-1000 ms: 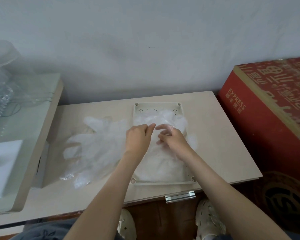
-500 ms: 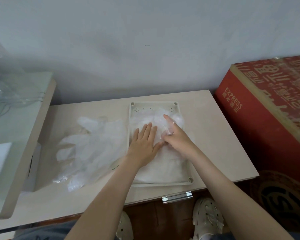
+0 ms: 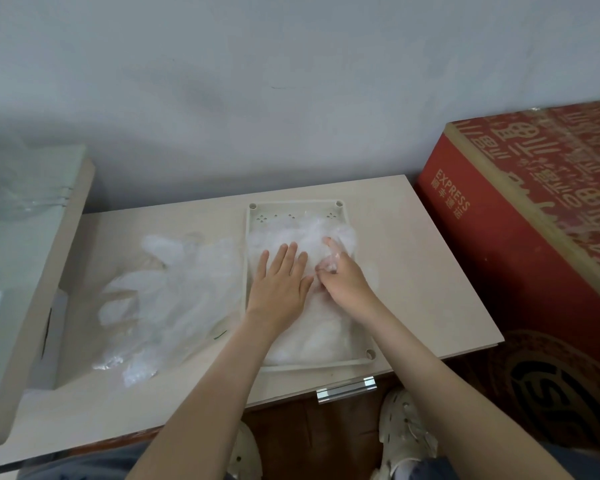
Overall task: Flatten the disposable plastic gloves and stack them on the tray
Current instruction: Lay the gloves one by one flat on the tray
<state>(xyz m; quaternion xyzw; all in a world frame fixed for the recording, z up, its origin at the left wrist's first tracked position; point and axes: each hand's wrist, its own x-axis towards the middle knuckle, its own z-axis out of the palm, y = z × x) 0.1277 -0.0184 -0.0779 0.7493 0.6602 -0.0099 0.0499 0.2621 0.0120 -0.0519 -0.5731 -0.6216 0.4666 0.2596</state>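
The stack of gloves [image 3: 312, 317] sits in the tray [image 3: 297, 206], a cloudy, puffy heap rather than a neat pile, with film creeping over the right rim. The left hand [image 3: 279, 289] lies flat on it, fingers [image 3: 285, 252] straight and pressing down. The right hand [image 3: 343, 282] is beside it with the index out and the other fingers curled into the film. I can't tell if they really pinch it or just rest in it.

What I'd worry about: this stuff is thin and probably clingy, so lifting either palm could drag the top glove up and undo the flattening. Trapped air might puff it back too. If the right hand tugs sideways, the whole stack could slide toward that rim and spill onto the desk [image 3: 430, 271].

The loose gloves [image 3: 174, 289] left of the tray overlap each other, so grabbing one may pull several along.
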